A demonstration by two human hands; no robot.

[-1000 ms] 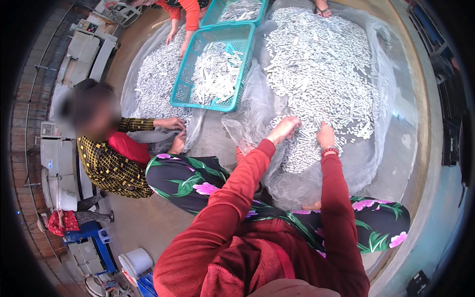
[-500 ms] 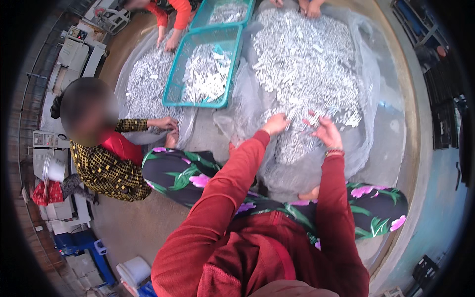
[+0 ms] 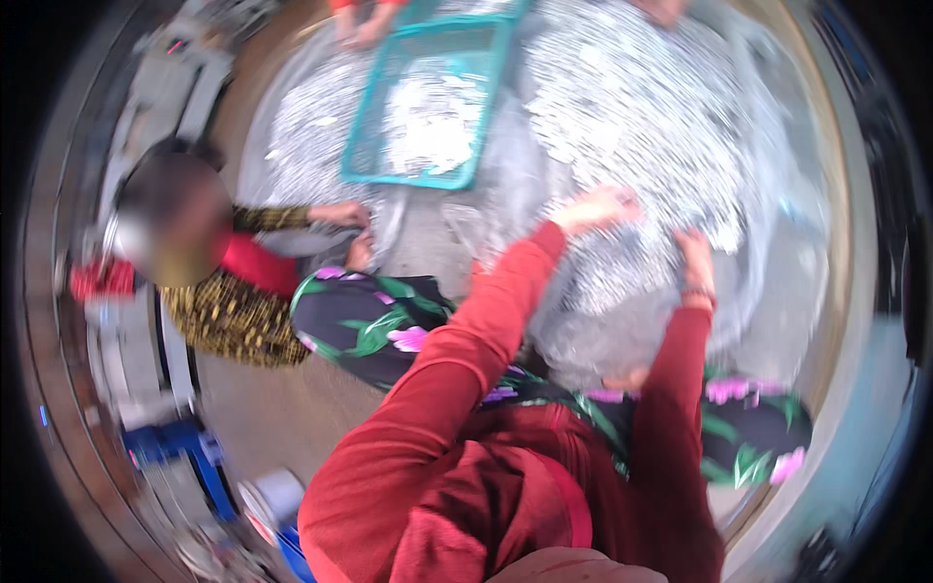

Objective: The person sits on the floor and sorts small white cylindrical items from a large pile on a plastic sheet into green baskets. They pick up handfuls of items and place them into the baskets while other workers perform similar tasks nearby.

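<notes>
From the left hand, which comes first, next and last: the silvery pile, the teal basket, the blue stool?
1. Silvery pile, right under the left hand.
2. Teal basket, farther up and left.
3. Blue stool, far off, lower left.

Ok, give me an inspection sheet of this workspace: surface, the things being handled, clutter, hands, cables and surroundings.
Surface: clear plastic sheet spread on the floor; picture motion-blurred.
Job's things: large pile of small silvery pieces on the sheet, too blurred to identify; a smaller pile to its left.
Clutter: teal mesh tray holding more of the pieces, between the piles.
Hands: left hand and right hand, both in red sleeves, rest on the near edge of the large pile; grip cannot be told.
Cables: nothing seen.
Surroundings: a seated person in a patterned top at left, hands at the smaller pile; another person's hands at the top; blue objects lower left.
</notes>
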